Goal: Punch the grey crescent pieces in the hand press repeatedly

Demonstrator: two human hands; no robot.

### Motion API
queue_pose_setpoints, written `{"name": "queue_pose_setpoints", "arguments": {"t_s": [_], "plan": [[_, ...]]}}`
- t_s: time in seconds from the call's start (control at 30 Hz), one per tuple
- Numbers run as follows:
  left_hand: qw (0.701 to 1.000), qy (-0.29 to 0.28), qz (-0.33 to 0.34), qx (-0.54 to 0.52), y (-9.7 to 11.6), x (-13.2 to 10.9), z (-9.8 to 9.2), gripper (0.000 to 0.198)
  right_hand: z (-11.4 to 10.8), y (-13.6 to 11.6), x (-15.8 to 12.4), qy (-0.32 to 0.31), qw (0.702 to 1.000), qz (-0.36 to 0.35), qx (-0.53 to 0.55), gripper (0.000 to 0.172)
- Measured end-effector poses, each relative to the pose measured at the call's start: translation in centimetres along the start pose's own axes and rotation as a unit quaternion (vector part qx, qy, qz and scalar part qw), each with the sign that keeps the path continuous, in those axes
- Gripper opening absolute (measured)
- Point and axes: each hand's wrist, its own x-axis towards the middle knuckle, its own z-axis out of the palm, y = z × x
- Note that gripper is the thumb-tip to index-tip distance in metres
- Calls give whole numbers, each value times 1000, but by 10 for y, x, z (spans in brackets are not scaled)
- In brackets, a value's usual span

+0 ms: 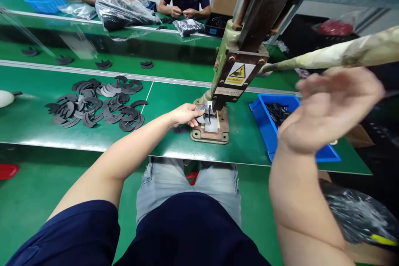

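Note:
At the base of a hand-lever press (237, 62), my left hand (186, 115) pinches a dark grey curved flat piece (201, 114) by its edge. The piece lies at the metal fixture (211, 125) under the press ram, where a small black upright part (209, 112) stands. My right hand (330, 108) is raised at the right, smeared by motion, with its fingers loosely bent and nothing visible in them. Just above it runs the long wrapped lever (336, 52) of the press; whether they touch is unclear.
A pile of grey curved pieces (90, 106) lies left on the green bench (168, 143). A blue bin (264, 129) with black parts (276, 113) stands right of the press. Several curved pieces (102, 64) lie in a row behind the rail. Two co-workers (186, 0) sit opposite.

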Motion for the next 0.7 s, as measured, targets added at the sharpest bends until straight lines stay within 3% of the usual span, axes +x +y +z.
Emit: {"name": "queue_pose_setpoints", "arguments": {"t_s": [0.1,0.2,0.27,0.43,0.57,0.7], "plan": [[1000,-12,28,1,3,-30,0,34,6,19,-68,-54,994,90,-23,20],[997,-42,64,0,9,-63,9,41,24,21,-129,-166,974,154,-16,30],[995,-55,80,4,13,-82,18,41,39,15,-152,-202,963,179,-10,35],[994,-65,85,28,17,-106,39,36,63,1,-169,-192,960,203,-5,41],[995,-85,57,17,18,-109,42,39,63,-7,-177,-177,963,206,-7,33],[994,-101,35,24,18,-106,36,43,56,-12,-172,-211,958,193,-25,25]]}}
